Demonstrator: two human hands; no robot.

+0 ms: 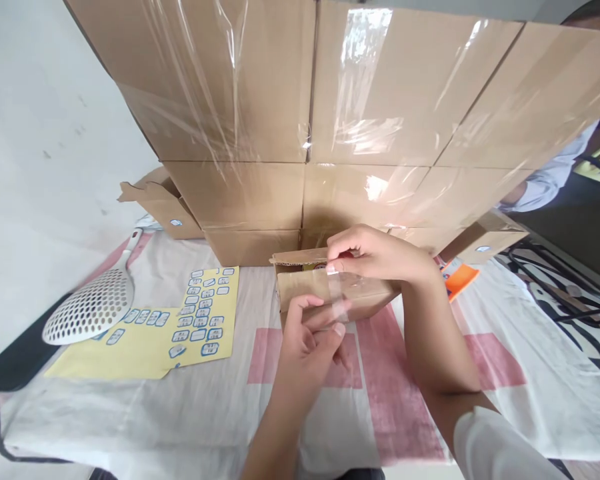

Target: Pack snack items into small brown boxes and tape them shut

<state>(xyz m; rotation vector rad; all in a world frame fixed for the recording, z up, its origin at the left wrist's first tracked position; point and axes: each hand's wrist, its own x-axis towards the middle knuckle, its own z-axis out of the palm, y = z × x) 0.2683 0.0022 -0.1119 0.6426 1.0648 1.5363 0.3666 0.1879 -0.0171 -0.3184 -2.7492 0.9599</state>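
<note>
A small cardboard box (300,285) lies in front of me with its top flap slightly raised, and a bit of yellow shows in the gap. Across its near side runs a short strip of clear tape (337,293). The thumb and fingertips of my right hand (375,253) pinch the strip's upper end at the flap edge. Lower down, my left hand (310,340) has its thumb and fingers closed on the other end, against the near side of the box. Whether the tape is stuck to the cardboard, I cannot tell.
A tall stack of film-wrapped cartons (255,193) rises behind the box. To the left lie a white perforated skimmer (93,303) and yellow label sheets (130,353). Other small boxes (173,217) flank the stack. An orange item (463,281) and a person's sleeve (555,177) are at right.
</note>
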